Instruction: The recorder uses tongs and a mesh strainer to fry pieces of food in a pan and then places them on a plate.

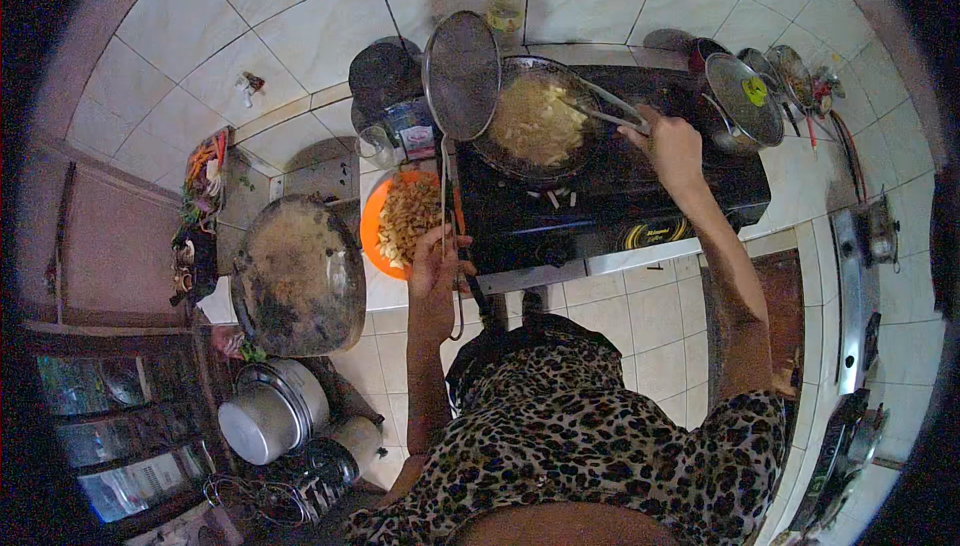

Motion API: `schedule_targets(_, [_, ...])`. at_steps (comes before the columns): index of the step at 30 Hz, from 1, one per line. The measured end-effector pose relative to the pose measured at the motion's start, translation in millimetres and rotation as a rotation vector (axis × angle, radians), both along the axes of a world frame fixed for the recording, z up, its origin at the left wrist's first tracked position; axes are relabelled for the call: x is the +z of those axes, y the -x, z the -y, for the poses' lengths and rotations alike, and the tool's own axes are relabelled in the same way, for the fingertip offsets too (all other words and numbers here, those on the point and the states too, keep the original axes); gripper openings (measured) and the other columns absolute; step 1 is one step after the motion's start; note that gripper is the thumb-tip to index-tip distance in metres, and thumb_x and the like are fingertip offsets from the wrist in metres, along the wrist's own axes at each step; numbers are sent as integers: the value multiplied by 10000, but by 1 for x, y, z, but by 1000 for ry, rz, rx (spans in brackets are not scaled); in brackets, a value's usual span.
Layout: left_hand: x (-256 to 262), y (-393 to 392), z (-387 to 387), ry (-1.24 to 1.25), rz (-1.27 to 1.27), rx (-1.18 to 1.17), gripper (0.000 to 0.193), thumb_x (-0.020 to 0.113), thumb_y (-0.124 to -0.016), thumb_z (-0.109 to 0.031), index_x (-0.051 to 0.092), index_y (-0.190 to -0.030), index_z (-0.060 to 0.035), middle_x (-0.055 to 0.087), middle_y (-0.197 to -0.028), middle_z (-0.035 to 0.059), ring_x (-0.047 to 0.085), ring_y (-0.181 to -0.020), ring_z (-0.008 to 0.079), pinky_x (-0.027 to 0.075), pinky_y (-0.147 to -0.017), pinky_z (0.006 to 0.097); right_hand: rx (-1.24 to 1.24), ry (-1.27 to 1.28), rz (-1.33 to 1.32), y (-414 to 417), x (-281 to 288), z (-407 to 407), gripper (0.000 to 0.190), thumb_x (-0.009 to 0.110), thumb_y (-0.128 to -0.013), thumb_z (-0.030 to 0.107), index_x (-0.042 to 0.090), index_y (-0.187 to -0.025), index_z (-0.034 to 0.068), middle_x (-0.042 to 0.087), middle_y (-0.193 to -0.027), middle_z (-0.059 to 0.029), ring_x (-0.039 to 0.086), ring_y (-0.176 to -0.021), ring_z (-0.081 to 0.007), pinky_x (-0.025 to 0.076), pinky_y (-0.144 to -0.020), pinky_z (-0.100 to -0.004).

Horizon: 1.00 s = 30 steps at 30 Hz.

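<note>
My right hand [673, 148] grips metal tongs [611, 107], whose tips reach into a frying pan [525, 171] on the gas stove [517, 235]. Bubbling oil and pale food pieces [559, 115] fill the pan. My left hand [437, 268] holds the long wire handle of a round mesh strainer [463, 73], raised upright at the pan's left edge. Just beyond that hand, an orange plastic bowl [371, 227] holds browned fried pieces [411, 208] and some paler ones. Whether the strainer handle touches the bowl, I cannot tell.
Left of the bowl stands a large, round, stained pan or tray [300, 276]. A drinking glass [375, 147] and a bottle with a green cap [505, 10] are near the wall. Lidded pots [742, 103] stand right of the stove; aluminium pots [259, 426] are at lower left.
</note>
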<state>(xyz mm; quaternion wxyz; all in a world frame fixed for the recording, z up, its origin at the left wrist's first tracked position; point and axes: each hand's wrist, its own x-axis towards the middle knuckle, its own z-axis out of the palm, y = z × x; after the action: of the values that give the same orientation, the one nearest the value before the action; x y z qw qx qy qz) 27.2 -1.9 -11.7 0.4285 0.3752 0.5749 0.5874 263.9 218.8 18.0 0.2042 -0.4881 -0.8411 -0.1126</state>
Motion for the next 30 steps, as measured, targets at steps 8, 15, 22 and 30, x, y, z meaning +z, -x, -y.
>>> schedule_targets(8, [6,-4,-4,9,81,9,298,390,-847,-233,335,-1093,-73,490,-956,98,506,-664,109,412,-503,215,-4,-33,-281,1,1,9,378,624,-654,333,563,-924,76,568,-618,-127,566,-532,-252,444,-472,-316])
schedule_targets(15, [8,-16,-11,-49,203,-34,359,410,-836,-266,287,-1115,-76,484,-974,104,507,-679,113,418,-523,219,59,-41,-416,17,-33,23,366,661,-642,263,560,-929,58,584,-718,-135,583,-580,-233,452,-507,-281])
schedule_targets(22, [10,-19,-12,-24,211,-111,359,400,-841,-233,262,-1130,-71,478,-987,114,505,-685,114,426,-534,226,82,-120,-613,23,-36,23,367,593,-672,395,560,-911,118,579,-645,-111,559,-504,-252,435,-456,-332])
schedule_targets(30, [7,-21,-12,-13,193,-140,330,386,-842,-144,257,-1136,-66,488,-1002,116,510,-676,111,435,-545,223,-50,135,-602,22,-34,36,381,603,-668,375,573,-892,68,560,-609,-136,565,-533,-250,431,-486,-319])
